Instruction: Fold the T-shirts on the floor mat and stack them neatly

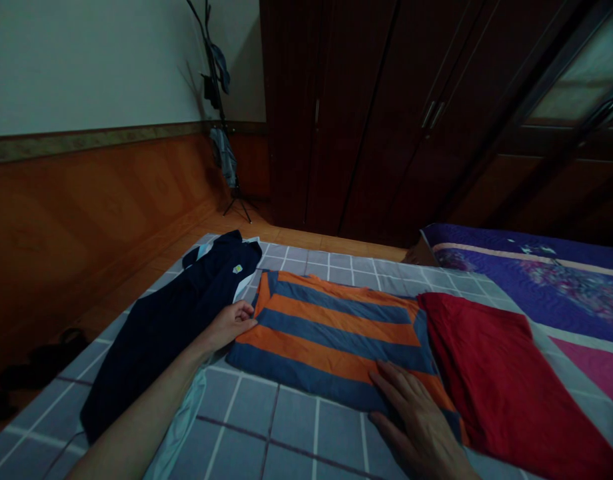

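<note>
Pressing flat on the folded striped shirt [336, 340] on the bed [286, 427], the right hand [416, 420] lies open at its 5 o'clock edge. The left hand [229, 325] curls at 9 o'clock, pinch unclear. A navy garment [161, 333] lies at 9 o'clock, red cloth [501, 380] at 3.

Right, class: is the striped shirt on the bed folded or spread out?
Folded: the striped shirt lies as a squared rectangle, no sleeves showing, with the left hand and right hand on it.

Left hand [230, 327] curled, right hand [416, 420] flat (fingers [394, 381] spread).
</note>
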The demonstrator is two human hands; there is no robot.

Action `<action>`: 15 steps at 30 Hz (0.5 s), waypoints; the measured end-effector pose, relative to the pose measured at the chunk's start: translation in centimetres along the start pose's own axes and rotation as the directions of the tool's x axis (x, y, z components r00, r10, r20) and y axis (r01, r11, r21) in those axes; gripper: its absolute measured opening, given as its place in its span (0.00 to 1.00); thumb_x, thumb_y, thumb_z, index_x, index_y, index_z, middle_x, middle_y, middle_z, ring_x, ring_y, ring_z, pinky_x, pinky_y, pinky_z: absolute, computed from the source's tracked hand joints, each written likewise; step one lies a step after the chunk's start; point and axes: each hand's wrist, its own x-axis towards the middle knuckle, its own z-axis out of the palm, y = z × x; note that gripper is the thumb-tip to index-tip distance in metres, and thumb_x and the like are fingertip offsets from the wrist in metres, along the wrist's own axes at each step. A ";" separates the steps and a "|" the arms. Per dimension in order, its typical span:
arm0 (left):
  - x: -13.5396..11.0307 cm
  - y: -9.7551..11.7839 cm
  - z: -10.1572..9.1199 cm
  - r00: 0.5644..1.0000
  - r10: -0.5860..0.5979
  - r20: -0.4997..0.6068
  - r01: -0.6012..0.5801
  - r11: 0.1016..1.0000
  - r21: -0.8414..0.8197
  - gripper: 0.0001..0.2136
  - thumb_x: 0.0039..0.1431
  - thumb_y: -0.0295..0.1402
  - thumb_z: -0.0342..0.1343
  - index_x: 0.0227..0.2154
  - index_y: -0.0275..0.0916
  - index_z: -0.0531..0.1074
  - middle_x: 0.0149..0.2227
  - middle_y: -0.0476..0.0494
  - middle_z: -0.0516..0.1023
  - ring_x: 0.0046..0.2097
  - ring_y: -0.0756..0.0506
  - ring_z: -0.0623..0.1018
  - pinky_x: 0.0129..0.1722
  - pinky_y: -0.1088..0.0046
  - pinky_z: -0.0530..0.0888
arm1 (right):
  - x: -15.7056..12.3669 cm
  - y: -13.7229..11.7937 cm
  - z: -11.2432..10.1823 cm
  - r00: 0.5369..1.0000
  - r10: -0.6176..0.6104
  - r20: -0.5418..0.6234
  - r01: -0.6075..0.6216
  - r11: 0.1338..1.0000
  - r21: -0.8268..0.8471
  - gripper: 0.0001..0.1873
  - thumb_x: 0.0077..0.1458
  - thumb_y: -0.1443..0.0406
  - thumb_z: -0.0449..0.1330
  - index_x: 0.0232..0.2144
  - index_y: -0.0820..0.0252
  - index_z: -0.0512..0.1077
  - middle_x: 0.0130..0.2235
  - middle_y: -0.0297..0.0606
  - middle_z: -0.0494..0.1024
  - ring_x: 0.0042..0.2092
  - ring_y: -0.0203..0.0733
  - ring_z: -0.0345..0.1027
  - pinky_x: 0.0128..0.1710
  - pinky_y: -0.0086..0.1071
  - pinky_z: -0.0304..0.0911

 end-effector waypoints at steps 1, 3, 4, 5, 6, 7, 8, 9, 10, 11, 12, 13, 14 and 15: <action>-0.1 0.0 -0.2 1.000 -0.004 0.024 0.004 1.000 -0.008 0.20 0.44 0.44 0.63 0.35 0.37 0.68 0.33 0.44 0.76 0.35 0.43 0.77 0.34 0.70 0.72 | 0.1 0.0 -0.2 1.000 0.005 0.013 -0.005 1.000 0.020 0.27 0.58 0.53 0.54 0.57 0.56 0.65 0.59 0.46 0.65 0.59 0.54 0.59 0.54 0.52 0.61; -0.4 -0.1 -0.5 0.999 -0.021 0.031 0.019 0.999 0.041 0.24 0.44 0.45 0.63 0.42 0.35 0.68 0.35 0.42 0.76 0.37 0.42 0.78 0.35 0.69 0.72 | 0.0 0.0 -0.5 0.999 0.014 0.042 -0.017 0.998 0.061 0.27 0.58 0.54 0.54 0.58 0.56 0.64 0.60 0.46 0.63 0.60 0.54 0.57 0.56 0.52 0.59; -0.6 -0.1 -0.7 0.999 -0.027 0.026 0.024 0.995 0.094 0.27 0.44 0.46 0.63 0.45 0.35 0.68 0.37 0.41 0.77 0.38 0.41 0.78 0.36 0.68 0.72 | 0.0 0.1 -0.7 0.998 0.014 0.061 -0.020 0.996 0.084 0.26 0.58 0.55 0.54 0.58 0.55 0.65 0.61 0.46 0.63 0.61 0.54 0.56 0.57 0.53 0.58; -0.7 -0.1 -0.9 0.999 -0.032 0.029 0.027 0.987 0.158 0.28 0.44 0.47 0.63 0.46 0.35 0.68 0.38 0.40 0.77 0.40 0.40 0.78 0.37 0.68 0.73 | -0.1 0.2 -0.9 0.997 0.011 0.080 -0.020 0.994 0.109 0.25 0.58 0.56 0.54 0.57 0.56 0.65 0.61 0.46 0.62 0.61 0.54 0.55 0.57 0.53 0.57; -0.8 -0.1 -1.1 0.998 -0.039 0.050 0.027 0.974 0.224 0.28 0.44 0.47 0.63 0.46 0.35 0.70 0.40 0.40 0.77 0.41 0.39 0.77 0.39 0.67 0.73 | -0.3 0.3 -1.0 0.995 0.012 0.099 -0.025 0.991 0.131 0.25 0.58 0.58 0.54 0.57 0.56 0.66 0.61 0.45 0.62 0.61 0.53 0.55 0.58 0.52 0.56; -1.0 0.0 -1.2 0.994 -0.052 0.092 0.025 0.960 0.278 0.27 0.43 0.48 0.63 0.44 0.36 0.71 0.41 0.39 0.78 0.43 0.38 0.77 0.41 0.67 0.72 | -0.4 0.5 -1.2 0.993 0.016 0.115 -0.033 0.988 0.149 0.25 0.57 0.61 0.54 0.57 0.56 0.65 0.62 0.44 0.61 0.62 0.53 0.54 0.58 0.52 0.55; -1.1 0.2 -1.3 0.987 -0.069 0.145 0.021 0.951 0.307 0.26 0.43 0.48 0.63 0.42 0.36 0.73 0.42 0.40 0.78 0.43 0.37 0.77 0.42 0.67 0.72 | -0.7 0.7 -1.4 0.991 0.024 0.128 -0.045 0.986 0.161 0.26 0.55 0.64 0.54 0.58 0.56 0.65 0.62 0.43 0.60 0.62 0.52 0.53 0.59 0.51 0.55; -1.2 0.3 -1.3 0.978 -0.086 0.191 0.023 0.951 0.309 0.24 0.44 0.48 0.63 0.41 0.36 0.74 0.42 0.40 0.79 0.43 0.37 0.77 0.42 0.67 0.73 | -0.9 0.9 -1.6 0.990 0.033 0.135 -0.056 0.985 0.166 0.29 0.52 0.67 0.54 0.58 0.55 0.64 0.62 0.42 0.59 0.62 0.52 0.52 0.59 0.51 0.54; -1.3 0.6 -1.3 0.970 -0.101 0.223 0.034 0.957 0.289 0.24 0.44 0.48 0.62 0.40 0.36 0.75 0.42 0.40 0.79 0.43 0.37 0.77 0.43 0.66 0.73 | -1.1 1.1 -1.8 0.989 0.040 0.141 -0.063 0.985 0.163 0.32 0.50 0.70 0.54 0.59 0.55 0.63 0.63 0.42 0.59 0.63 0.51 0.51 0.59 0.51 0.54; -1.4 0.9 -1.1 0.967 -0.113 0.230 0.055 0.968 0.245 0.24 0.44 0.48 0.63 0.39 0.36 0.75 0.41 0.40 0.79 0.43 0.37 0.78 0.43 0.66 0.73 | -1.3 1.4 -1.9 0.989 0.039 0.141 -0.061 0.986 0.154 0.35 0.47 0.72 0.53 0.60 0.55 0.62 0.63 0.41 0.58 0.63 0.51 0.50 0.60 0.51 0.53; -1.5 1.2 -1.0 0.969 -0.126 0.214 0.087 0.979 0.183 0.24 0.43 0.48 0.63 0.39 0.35 0.74 0.41 0.40 0.80 0.43 0.37 0.78 0.43 0.66 0.74 | -1.5 1.5 -2.0 0.991 0.030 0.134 -0.049 0.989 0.139 0.37 0.45 0.73 0.52 0.60 0.56 0.61 0.63 0.42 0.57 0.63 0.51 0.50 0.60 0.51 0.53; -1.6 1.6 -0.7 0.972 -0.144 0.183 0.126 0.986 0.107 0.25 0.42 0.47 0.64 0.40 0.35 0.74 0.42 0.40 0.79 0.44 0.37 0.78 0.44 0.66 0.74 | -1.7 1.7 -2.1 0.993 0.015 0.120 -0.030 0.992 0.121 0.38 0.44 0.74 0.52 0.60 0.57 0.61 0.63 0.43 0.57 0.64 0.51 0.50 0.59 0.52 0.54; -1.8 2.0 -0.4 0.974 -0.172 0.149 0.169 0.985 0.031 0.25 0.41 0.47 0.65 0.41 0.35 0.73 0.42 0.40 0.79 0.45 0.37 0.78 0.44 0.65 0.74 | -1.9 1.9 -2.0 0.995 -0.002 0.101 -0.007 0.995 0.097 0.38 0.44 0.75 0.51 0.60 0.59 0.61 0.63 0.45 0.57 0.64 0.51 0.50 0.59 0.51 0.55; -2.1 2.2 -0.1 0.972 -0.201 0.120 0.207 0.978 -0.037 0.26 0.41 0.47 0.65 0.41 0.36 0.72 0.42 0.40 0.79 0.45 0.37 0.78 0.45 0.64 0.74 | -2.1 2.0 -1.9 0.997 -0.020 0.077 0.015 0.998 0.065 0.38 0.44 0.76 0.51 0.60 0.60 0.61 0.63 0.46 0.58 0.63 0.51 0.50 0.59 0.51 0.56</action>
